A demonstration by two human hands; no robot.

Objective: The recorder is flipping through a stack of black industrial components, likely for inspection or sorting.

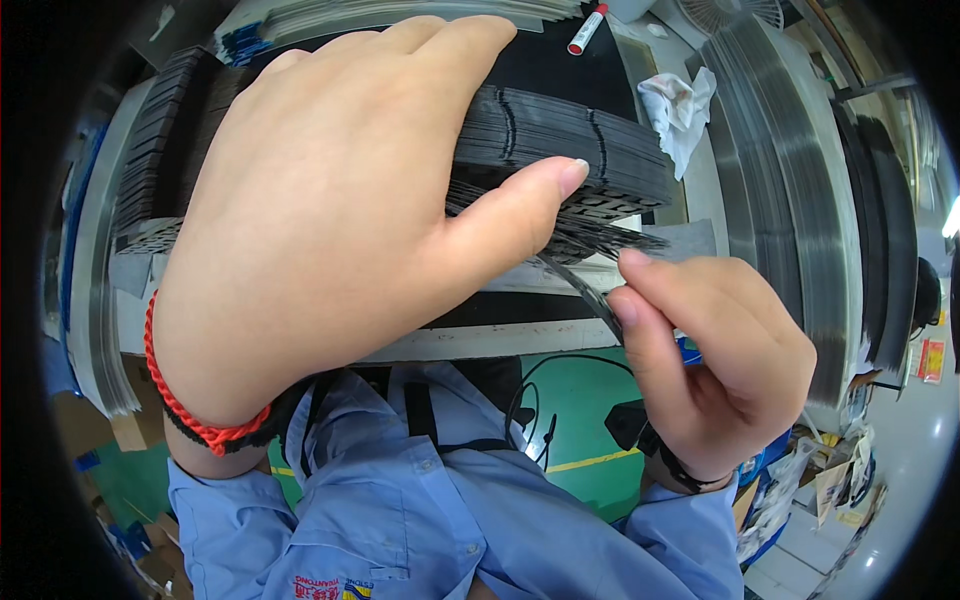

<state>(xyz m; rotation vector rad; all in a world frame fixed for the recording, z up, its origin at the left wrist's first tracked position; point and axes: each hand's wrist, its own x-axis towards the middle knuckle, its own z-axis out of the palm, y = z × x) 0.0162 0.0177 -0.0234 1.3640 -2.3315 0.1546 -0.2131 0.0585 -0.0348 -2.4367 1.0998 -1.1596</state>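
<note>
My left hand (330,190) is large in the view, back upward, with its fingers stretched out toward the far side and the thumb spread apart. The thumb crosses over a loose bunch of thin black sheets (612,238) with cut-outs. Just beyond lies a thick stack of black sheets (555,130) with dark bands across it. To the right, my right hand (725,350) is closed, thumb and forefinger pinching a thin dark strip (580,288) that runs from under the left thumb. What lies under the left palm is hidden.
Another black stack (165,140) stands at the left. A red-and-white marker (587,30) and a crumpled white cloth (679,115) are at the back right. Tall piles of grey sheets (790,190) flank the right side. The white bench edge (480,338) runs before me.
</note>
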